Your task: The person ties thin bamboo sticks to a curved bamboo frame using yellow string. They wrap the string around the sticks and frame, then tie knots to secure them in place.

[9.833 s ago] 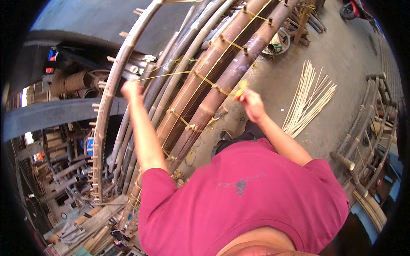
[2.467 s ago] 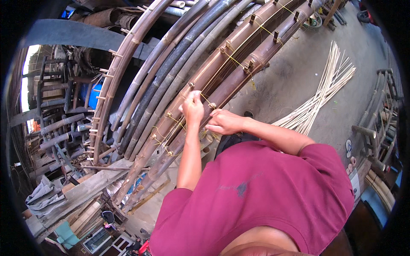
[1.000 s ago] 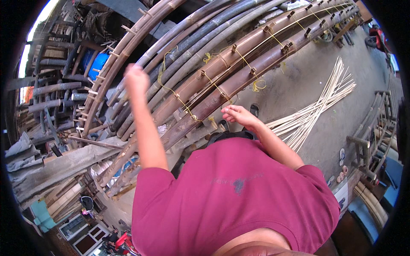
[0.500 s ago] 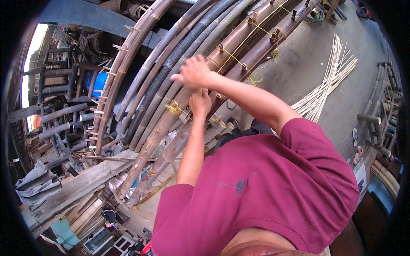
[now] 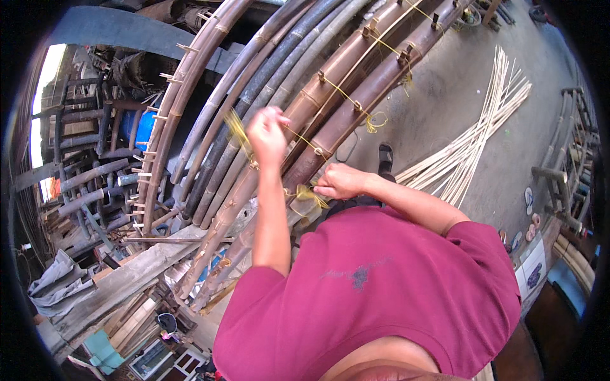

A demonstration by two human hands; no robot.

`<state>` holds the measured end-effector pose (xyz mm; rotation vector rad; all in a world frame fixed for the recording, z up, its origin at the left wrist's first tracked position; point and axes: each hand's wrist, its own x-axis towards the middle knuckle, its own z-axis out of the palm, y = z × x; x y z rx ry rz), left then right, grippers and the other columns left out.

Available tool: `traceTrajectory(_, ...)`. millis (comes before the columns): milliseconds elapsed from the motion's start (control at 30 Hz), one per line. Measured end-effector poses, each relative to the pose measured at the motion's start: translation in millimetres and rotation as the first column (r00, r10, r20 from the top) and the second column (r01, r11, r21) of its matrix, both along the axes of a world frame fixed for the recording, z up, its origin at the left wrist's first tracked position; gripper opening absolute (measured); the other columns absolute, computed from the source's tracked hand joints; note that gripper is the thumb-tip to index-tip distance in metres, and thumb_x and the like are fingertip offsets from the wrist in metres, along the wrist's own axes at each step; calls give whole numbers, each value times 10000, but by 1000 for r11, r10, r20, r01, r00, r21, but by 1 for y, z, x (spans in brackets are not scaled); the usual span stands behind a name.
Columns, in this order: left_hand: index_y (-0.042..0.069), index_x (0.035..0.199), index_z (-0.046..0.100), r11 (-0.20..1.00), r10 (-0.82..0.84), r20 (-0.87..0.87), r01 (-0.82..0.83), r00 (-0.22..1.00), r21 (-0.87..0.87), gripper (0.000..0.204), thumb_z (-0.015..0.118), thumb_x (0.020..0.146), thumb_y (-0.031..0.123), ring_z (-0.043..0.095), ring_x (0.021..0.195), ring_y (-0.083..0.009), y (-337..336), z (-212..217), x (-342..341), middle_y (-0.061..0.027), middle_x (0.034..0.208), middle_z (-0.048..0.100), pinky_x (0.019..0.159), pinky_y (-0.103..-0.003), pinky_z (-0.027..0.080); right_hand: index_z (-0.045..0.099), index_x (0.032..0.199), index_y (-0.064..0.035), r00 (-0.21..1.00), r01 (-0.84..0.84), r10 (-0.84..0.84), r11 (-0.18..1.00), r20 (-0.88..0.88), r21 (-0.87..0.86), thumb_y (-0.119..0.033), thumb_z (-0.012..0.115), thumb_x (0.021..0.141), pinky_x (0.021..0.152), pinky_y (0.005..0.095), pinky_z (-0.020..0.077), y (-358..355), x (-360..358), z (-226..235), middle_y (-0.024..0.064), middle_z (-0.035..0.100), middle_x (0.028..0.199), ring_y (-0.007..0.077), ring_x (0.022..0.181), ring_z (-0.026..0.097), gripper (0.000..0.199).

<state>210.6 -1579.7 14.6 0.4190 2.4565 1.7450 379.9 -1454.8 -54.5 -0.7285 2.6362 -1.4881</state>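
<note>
Two long brown bamboo poles point(image 5: 362, 95) run side by side before me, with short pegs standing out of them and yellow twine point(image 5: 340, 91) stretched from peg to peg. Over the left pole is my left hand point(image 5: 267, 138), curled into a fist; a blurred yellow twine bundle point(image 5: 237, 131) sticks out from it. My right hand point(image 5: 343, 181) is lower, beside the right pole, with its fingers pinched together at another yellow twine bundle point(image 5: 311, 196). Farther along the right pole hangs a loose twine tuft point(image 5: 376, 122).
More bamboo poles point(image 5: 254, 82) lie to the left, and a pegged pair point(image 5: 181, 98) curves beyond them. Thin pale strips point(image 5: 473, 140) are heaped on the concrete floor at right. Bamboo frames stand at both sides. A wooden beam point(image 5: 121, 279) crosses the lower left.
My right hand has come down and to the right, away from the left one. My left hand has risen to the left, and the twine bundle that lay on the left pole is now at it.
</note>
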Motion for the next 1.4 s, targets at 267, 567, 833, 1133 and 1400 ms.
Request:
traceTrajectory(267,44,1003,691,717,53,-165,-152,985,-681,266,546,916,249,653,953,-416,-21,-65,-89,-254,980,677,834,-487,499,648,775,-37,984,74,3,902,-178,425,-203,629,707,824,395,476,-17,17,2,148,657,734,291,744,647,180)
traceTrajectory(567,3,950,621,758,-118,-48,58,992,-649,200,488,925,151,630,911,-470,-149,-8,73,-292,918,657,794,-549,477,633,1063,-104,325,718,472,440,819,-539,-342,512,977,797,306,489,-108,24,0,36,654,949,170,892,608,281)
traceTrajectory(833,4,1104,562,894,-14,-234,-93,972,-439,226,516,969,179,606,990,-313,-158,-60,111,-166,1074,637,905,-427,446,626,819,-31,971,-160,188,970,148,-183,-381,431,979,699,442,473,-185,-79,150,192,621,762,327,735,592,432)
traceTrajectory(1133,13,1061,642,949,-84,-162,29,983,-314,271,484,1003,226,648,942,-407,-169,-57,98,-247,957,661,773,-442,492,649,847,38,876,23,163,926,453,-376,-432,471,969,765,486,495,-139,-108,138,222,649,810,395,762,624,517)
traceTrajectory(1400,1,971,657,985,28,81,-41,996,166,197,506,1009,121,650,764,-130,-147,-18,80,-59,817,683,707,-277,522,604,648,-8,983,-129,115,987,142,92,-289,555,904,669,519,473,-137,25,-1,218,607,674,430,684,593,384)
